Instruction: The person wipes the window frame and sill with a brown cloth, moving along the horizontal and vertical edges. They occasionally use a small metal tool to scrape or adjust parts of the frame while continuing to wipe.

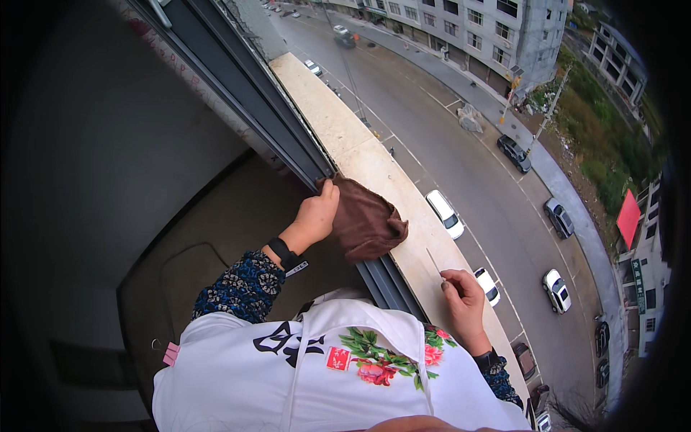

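Note:
Between the thumb and fingers of my left hand (pixel 316 216) is one corner of a brown cloth (pixel 367 221). The cloth drapes over the dark metal window track (pixel 393 283) and onto the pale stone outer sill (pixel 372 162), hiding part of both. Above the sill's outer side, my right hand (pixel 465 308) pinches the end of a thin, straight stick (pixel 433 260). The stick's other end points towards the cloth without touching it. What the stick is made of I cannot tell.
Past the sill is a long drop to a street (pixel 432 140) with parked cars, such as a white car (pixel 444 214). A dark window frame (pixel 237 81) runs up the left. Inside, a thin cable (pixel 186 248) lies on the floor. A white apron (pixel 243 372) covers my front.

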`<state>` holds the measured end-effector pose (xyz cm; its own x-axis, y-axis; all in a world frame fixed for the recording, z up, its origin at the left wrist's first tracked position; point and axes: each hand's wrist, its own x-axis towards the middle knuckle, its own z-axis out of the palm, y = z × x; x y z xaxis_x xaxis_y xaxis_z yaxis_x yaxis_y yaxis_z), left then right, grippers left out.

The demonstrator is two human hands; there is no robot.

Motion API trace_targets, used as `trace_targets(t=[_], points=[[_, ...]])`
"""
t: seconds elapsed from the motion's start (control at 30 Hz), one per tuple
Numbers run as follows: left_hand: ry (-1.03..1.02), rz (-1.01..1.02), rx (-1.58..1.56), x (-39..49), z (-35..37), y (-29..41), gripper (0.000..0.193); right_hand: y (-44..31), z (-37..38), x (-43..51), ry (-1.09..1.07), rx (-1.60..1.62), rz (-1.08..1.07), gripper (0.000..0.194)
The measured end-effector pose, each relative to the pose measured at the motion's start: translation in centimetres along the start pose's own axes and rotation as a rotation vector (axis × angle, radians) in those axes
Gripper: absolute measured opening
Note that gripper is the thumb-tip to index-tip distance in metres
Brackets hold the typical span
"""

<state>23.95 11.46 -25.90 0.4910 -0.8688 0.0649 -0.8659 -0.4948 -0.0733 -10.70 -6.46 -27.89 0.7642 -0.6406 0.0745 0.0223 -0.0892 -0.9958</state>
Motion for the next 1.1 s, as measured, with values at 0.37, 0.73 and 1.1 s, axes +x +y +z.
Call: trace_targets(t=[0.37, 0.73, 1.1], points=[[-0.092, 0.175, -0.072, -2.5, -2.7, 1.3, 0.056, 0.0, 0.0, 0.0, 0.002, -0.011, -0.006, 0.015], [-0.121, 0.087, 0.082, 0.3, -1.0, -0.7, 0.042, 0.0, -0.3, 0.0, -0.018, -0.035, 0.011, 0.015], [0.128, 0.149, -0.486, -5.3, -1.8, 3.6, 0.053, -0.7, -0.1, 0.2, 0.002, -0.01, 0.004, 0.015]])
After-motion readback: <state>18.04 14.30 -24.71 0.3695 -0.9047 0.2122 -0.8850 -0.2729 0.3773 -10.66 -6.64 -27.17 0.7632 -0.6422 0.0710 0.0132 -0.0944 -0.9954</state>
